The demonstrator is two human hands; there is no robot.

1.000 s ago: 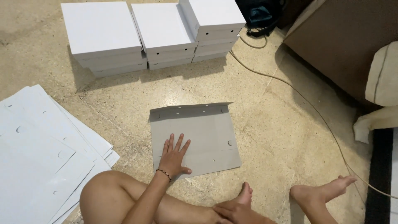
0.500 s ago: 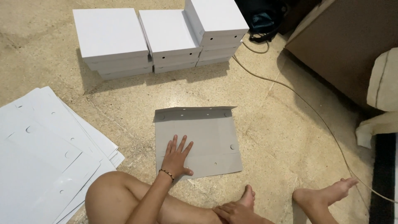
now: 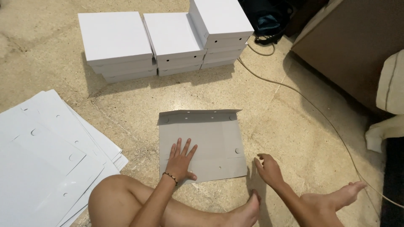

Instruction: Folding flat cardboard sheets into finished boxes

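Observation:
A flat grey cardboard box blank (image 3: 210,134) with small holes lies on the floor in front of me, its far flap folded up. My left hand (image 3: 181,159) presses flat on its near left part, fingers spread, a bead bracelet on the wrist. My right hand (image 3: 268,168) hovers just off the blank's right edge, fingers loosely curled, holding nothing. My bare legs and feet are folded below the blank.
Three stacks of finished white boxes (image 3: 168,38) stand at the back. A pile of flat white blanks (image 3: 46,155) lies at the left. A cable (image 3: 311,105) runs across the floor at the right, beside brown furniture (image 3: 353,46) and a cushion (image 3: 391,84).
My right hand has come into view and reached toward the blank's right edge. The left hand stays pressed on the blank. The view has shifted slightly.

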